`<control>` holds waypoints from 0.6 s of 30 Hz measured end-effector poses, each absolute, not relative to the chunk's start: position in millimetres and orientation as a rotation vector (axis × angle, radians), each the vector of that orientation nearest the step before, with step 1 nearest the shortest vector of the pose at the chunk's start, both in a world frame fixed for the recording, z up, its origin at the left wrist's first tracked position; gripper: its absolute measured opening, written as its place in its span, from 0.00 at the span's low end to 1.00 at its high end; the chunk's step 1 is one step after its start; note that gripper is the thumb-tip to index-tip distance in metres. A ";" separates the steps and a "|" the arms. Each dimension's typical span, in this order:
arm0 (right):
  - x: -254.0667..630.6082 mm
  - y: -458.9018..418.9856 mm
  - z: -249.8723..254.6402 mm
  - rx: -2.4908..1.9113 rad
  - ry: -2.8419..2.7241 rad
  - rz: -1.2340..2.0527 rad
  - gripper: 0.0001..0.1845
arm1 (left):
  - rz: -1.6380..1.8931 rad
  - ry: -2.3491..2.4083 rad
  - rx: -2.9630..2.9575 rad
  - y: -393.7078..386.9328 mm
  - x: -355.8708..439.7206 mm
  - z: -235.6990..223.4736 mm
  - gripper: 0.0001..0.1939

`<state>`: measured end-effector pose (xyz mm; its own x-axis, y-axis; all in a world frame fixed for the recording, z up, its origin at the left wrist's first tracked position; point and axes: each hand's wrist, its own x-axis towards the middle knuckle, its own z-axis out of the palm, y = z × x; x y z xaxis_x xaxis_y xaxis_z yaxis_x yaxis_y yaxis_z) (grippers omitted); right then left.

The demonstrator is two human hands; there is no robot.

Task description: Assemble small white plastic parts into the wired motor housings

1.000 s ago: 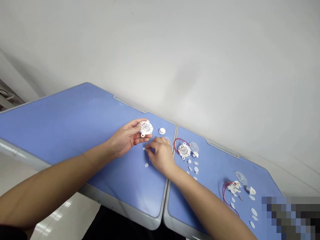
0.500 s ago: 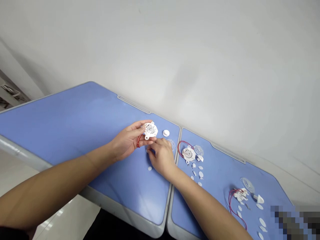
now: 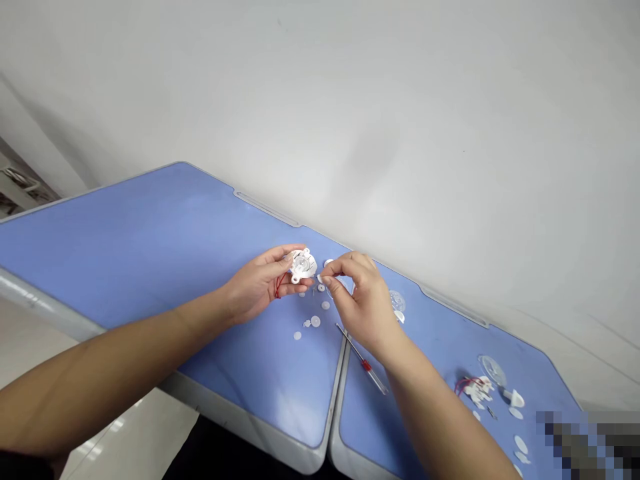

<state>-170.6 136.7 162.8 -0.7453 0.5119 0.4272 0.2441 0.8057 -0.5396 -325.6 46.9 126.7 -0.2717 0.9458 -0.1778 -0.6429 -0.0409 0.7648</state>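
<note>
My left hand (image 3: 265, 283) holds a white plastic motor housing (image 3: 303, 265) by its edge, with a loop of thin red wire (image 3: 277, 287) hanging by my fingers. My right hand (image 3: 360, 300) is raised just right of the housing, its thumb and forefinger pinching a tiny white part (image 3: 320, 279). Several small white discs and bits, such as a disc (image 3: 315, 321), lie on the blue tabletop (image 3: 125, 247) below my hands. A thin screwdriver with a red band (image 3: 363, 363) lies under my right wrist.
A second blue table (image 3: 435, 360) abuts the first at a seam. On it lie a clear round cover (image 3: 397, 301) and another wired white assembly (image 3: 475, 388), with a clear dome (image 3: 493, 370) and white pieces. A white wall runs behind the tables. A pixelated patch covers the lower right corner.
My right hand has risen and moved right, off the loose parts, now pinching a tiny white part. It covers the other housing, and the screwdriver shows. My left hand has barely moved; the view shifted slightly.
</note>
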 end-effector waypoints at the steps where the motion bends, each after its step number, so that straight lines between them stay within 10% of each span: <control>1: -171.6 136.8 163.9 -0.558 -2.404 0.662 0.07 | 1.628 0.911 0.458 47.1 -325.4 126.1 0.14; 18: -174.1 141.0 166.4 -0.672 -2.373 0.861 0.06 | 1.591 0.873 0.456 44.8 -317.8 127.6 0.14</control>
<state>-174.1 141.0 166.4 -0.7398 0.6018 0.3010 0.2690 0.6745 -0.6876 -317.8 44.8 127.6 -0.2186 0.9596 -0.1770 -0.6646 -0.0136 0.7471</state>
